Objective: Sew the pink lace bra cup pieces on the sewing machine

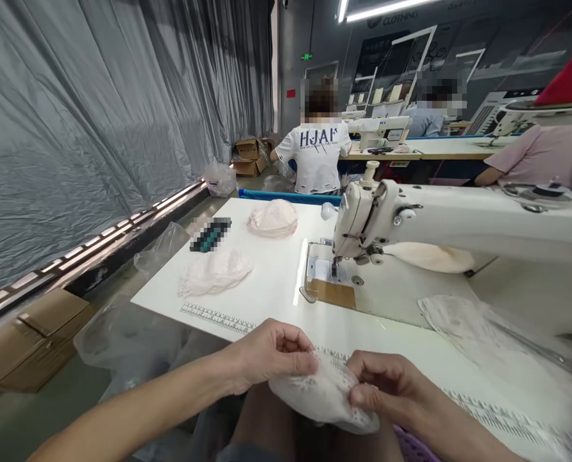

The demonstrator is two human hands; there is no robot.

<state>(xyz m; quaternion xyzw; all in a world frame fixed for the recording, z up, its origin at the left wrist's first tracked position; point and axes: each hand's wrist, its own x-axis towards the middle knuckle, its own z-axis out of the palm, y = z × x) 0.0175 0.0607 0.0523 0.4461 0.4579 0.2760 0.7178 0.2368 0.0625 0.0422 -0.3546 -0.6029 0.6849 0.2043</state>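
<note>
Both hands hold one white lace fabric piece [324, 394], shaped like a soft rounded cup, at the front edge of the sewing table. My left hand [281, 353] pinches its upper left edge between thumb and fingers. On the other side, my right hand [386, 388] grips the right edge, thumb on top. Beyond them stands a white sewing machine [363, 221], its needle and presser foot over the metal plate. A pale pink lace cup piece [272, 218] and a flatter white lace piece [216, 271] lie on the table to the left.
More white lace [463, 321] lies at the right with scissors-like metal blades [531, 340] across it, partly blurred. Printed rulers [218, 316] run along the table's front edge. Cardboard boxes [31, 340] and clear plastic bags [127, 340] stand at left. Co-workers [317, 151] sit ahead at other machines.
</note>
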